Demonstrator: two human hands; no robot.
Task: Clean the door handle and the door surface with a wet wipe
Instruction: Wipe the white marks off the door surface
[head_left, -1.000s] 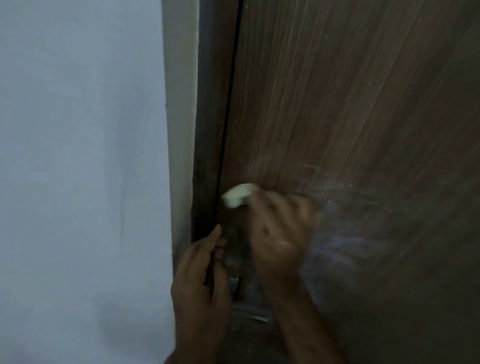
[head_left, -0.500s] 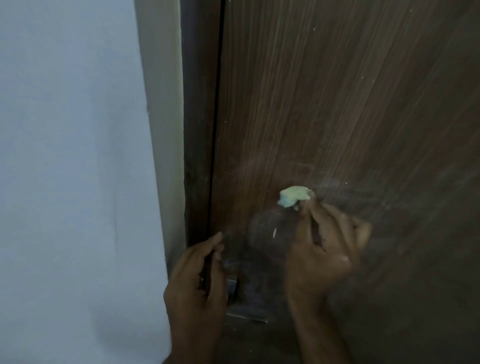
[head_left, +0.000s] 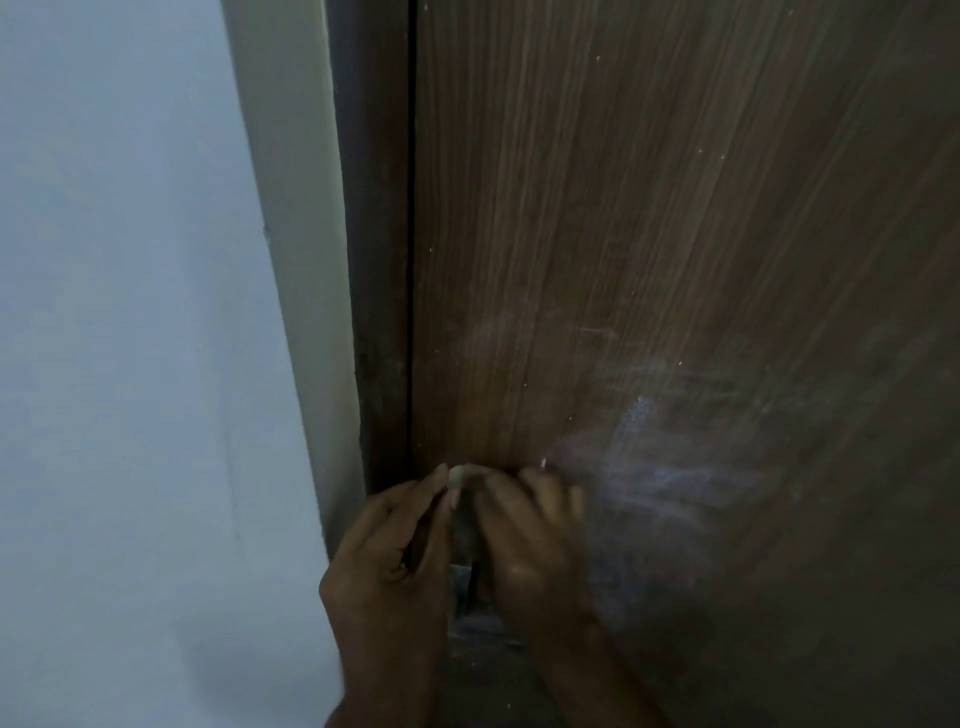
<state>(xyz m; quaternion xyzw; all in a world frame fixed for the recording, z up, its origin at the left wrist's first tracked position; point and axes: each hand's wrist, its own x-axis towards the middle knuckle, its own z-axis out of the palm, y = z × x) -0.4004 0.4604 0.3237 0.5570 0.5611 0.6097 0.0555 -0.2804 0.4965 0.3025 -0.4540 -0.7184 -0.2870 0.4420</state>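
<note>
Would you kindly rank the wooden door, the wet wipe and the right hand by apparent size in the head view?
1. wooden door
2. right hand, enlarged by nearness to the camera
3. wet wipe, mostly hidden

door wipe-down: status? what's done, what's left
Done, by the look of it: hazy wipe streaks cover the door panel right of the hands. In hand: the right hand presses the wet wipe against the door near its left edge, while the left hand rests at that edge. Left: the upper door shows specks and no streaks; the handle is mostly hidden behind the hands, so its state is unclear.
</note>
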